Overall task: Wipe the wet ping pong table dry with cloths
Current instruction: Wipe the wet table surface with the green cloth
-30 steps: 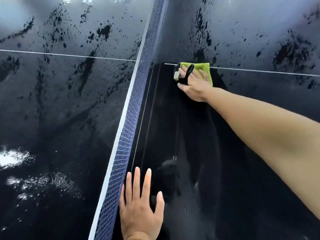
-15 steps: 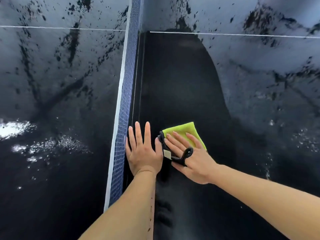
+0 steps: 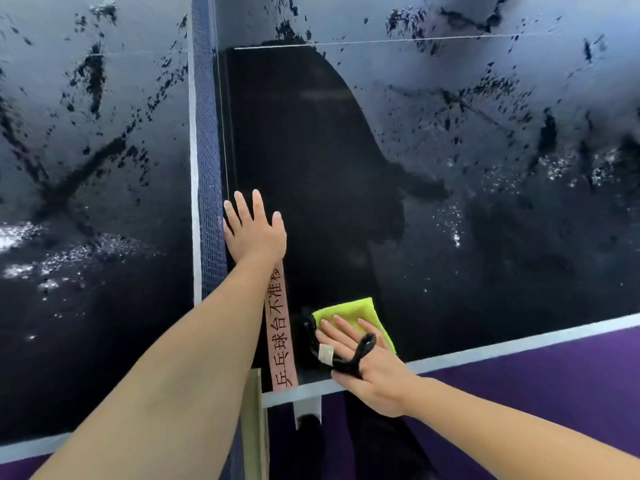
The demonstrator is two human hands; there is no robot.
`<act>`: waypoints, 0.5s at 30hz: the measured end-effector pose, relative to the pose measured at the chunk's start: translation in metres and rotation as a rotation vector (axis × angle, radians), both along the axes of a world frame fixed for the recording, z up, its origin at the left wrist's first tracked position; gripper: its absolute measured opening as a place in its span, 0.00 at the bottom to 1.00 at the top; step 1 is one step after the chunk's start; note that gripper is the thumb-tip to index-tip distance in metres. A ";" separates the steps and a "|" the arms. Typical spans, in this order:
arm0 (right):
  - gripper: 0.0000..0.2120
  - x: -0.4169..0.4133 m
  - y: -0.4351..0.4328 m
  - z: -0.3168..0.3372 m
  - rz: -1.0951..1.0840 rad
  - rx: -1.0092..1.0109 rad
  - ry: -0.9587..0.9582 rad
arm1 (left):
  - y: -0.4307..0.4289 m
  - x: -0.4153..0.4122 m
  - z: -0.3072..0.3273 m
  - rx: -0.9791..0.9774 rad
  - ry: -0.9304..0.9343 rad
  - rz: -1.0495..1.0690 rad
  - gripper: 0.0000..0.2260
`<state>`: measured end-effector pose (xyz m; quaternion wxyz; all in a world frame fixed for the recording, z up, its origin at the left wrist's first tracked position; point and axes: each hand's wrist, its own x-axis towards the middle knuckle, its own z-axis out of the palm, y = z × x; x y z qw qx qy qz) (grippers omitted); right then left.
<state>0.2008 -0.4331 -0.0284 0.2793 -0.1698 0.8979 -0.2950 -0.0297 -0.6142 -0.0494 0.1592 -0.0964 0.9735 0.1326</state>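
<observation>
Since half a second ago the right hand has dragged the cloth back toward the near edge of the table, away from the left hand, which it lay just beside; the two are now well apart.

Nearest, the right hand lies flat on the cloth with fingers straight and spread, pressing it down just inside the white edge line. A black loop from the cloth runs over the fingers, and a small white tag shows by the knuckles. The green cloth sticks out beyond the fingertips, to the far right of them. Left of the cloth a pink strip printed with red characters runs from the edge out toward the left wrist.

Farther out, the left hand rests open, palm down, fingers straight, just right of the net. The net runs near to far.

Beyond the hands a dark, dry band runs along the net to a thin white line across the table. Right of it, and left of the net, the surface is wet, with blotches and bright droplets.
</observation>
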 end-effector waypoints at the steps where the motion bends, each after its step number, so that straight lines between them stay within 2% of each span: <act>1: 0.28 0.009 -0.001 0.004 -0.034 -0.047 -0.052 | -0.002 0.000 0.006 0.013 -0.019 -0.002 0.28; 3: 0.25 0.024 -0.002 0.018 -0.088 -0.117 -0.205 | -0.001 0.006 0.018 0.061 -0.009 0.005 0.28; 5: 0.21 0.035 0.000 0.030 -0.238 -0.263 -0.466 | 0.006 0.020 0.024 0.117 0.060 -0.022 0.27; 7: 0.20 0.035 0.006 0.049 -0.495 -0.427 -0.754 | 0.016 0.036 0.025 0.159 0.142 -0.078 0.24; 9: 0.19 0.028 0.022 0.070 -0.854 -0.515 -0.941 | 0.026 0.051 0.022 0.217 0.196 -0.070 0.21; 10: 0.17 0.023 0.033 0.078 -1.026 -0.609 -0.991 | 0.032 0.057 0.020 0.240 0.215 -0.051 0.20; 12: 0.20 0.010 0.057 0.091 -1.273 -0.865 -0.979 | 0.043 0.062 0.018 0.253 0.212 -0.013 0.19; 15: 0.20 -0.017 0.099 0.104 -1.425 -1.166 -0.821 | 0.062 0.049 0.016 0.243 0.198 0.029 0.20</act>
